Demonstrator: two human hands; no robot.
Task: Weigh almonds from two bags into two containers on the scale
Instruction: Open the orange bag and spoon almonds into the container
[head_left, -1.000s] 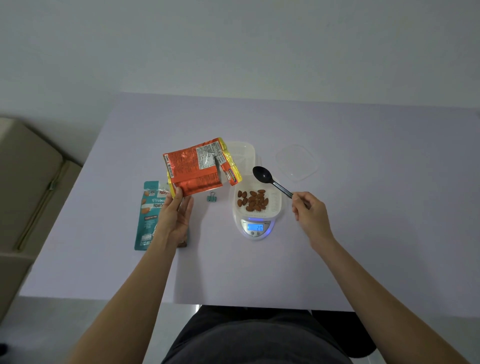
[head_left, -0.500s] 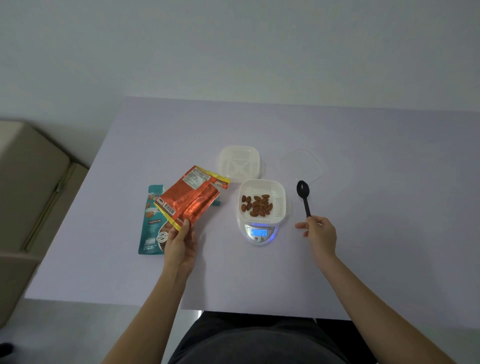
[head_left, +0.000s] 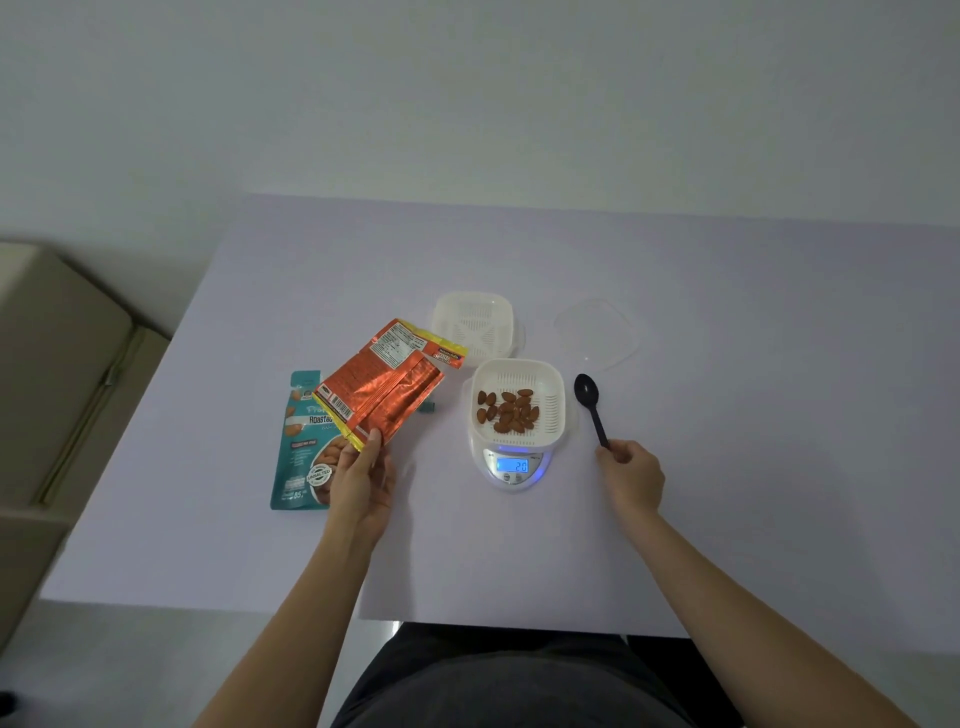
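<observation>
A white container (head_left: 519, 374) with several almonds (head_left: 509, 410) stands on the small scale (head_left: 511, 467), whose lit display reads 20. My left hand (head_left: 363, 480) pinches the bottom corner of an orange almond bag (head_left: 387, 387), tilted low over a teal almond bag (head_left: 298, 441) lying flat. My right hand (head_left: 631, 475) holds the end of a black spoon (head_left: 591, 402) that lies on the table right of the scale. A second white container (head_left: 475, 325) sits behind the scale.
A clear lid (head_left: 597, 332) lies at the back right of the lilac table (head_left: 753, 415). A small clip peeks out under the orange bag (head_left: 427, 406). A beige sofa (head_left: 57, 374) stands left of the table. Table's front edge is near my body.
My left hand lowered the orange bag from upright to a low tilt over the teal bag. My right hand brought the spoon from above the container down onto the table.
</observation>
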